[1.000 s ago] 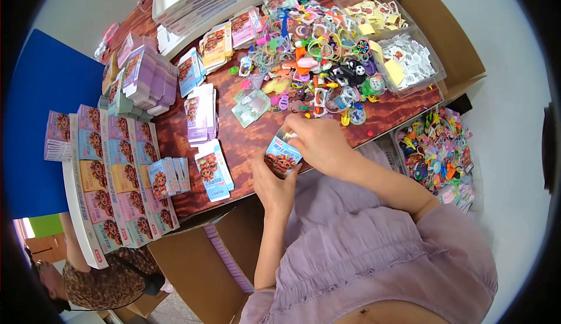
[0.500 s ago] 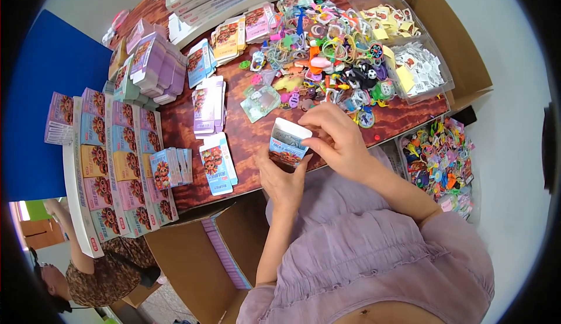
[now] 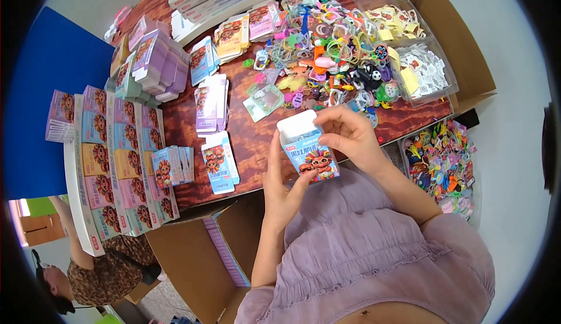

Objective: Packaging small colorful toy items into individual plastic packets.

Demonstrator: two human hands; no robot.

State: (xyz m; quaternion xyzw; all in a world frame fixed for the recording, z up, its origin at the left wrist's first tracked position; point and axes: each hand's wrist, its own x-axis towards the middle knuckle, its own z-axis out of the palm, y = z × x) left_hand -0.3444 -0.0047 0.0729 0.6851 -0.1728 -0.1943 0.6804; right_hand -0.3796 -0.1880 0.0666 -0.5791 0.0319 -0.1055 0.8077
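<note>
A small blue carton (image 3: 311, 155) with cartoon figures on its front is tilted in front of me, its white top flap standing up. My left hand (image 3: 282, 190) grips it from the left and below, thumb across the front. Bent toward the upper right edge, my right hand (image 3: 352, 141) has its thumb and fingertips pinched at the opening; I cannot make out whether they hold anything besides the edge. Beyond the carton lie a clear packet (image 3: 264, 100) and a big heap of colourful hair ties and small trinkets (image 3: 327, 55). Flat blue cartons (image 3: 220, 163) lie to the left.
Stacked purple cartons (image 3: 155, 64) and display trays of filled rows (image 3: 125, 166) stand left. Clear bins with stickers (image 3: 392, 23) and paper slips (image 3: 422, 69) sit far right. An open cardboard box (image 3: 190, 259) is below the table edge. Another person (image 3: 99, 265) is at lower left.
The carton has come up and turned, so its printed front shows more fully. Both hands have shifted slightly right with it, and the right hand stays at its upper edge.
</note>
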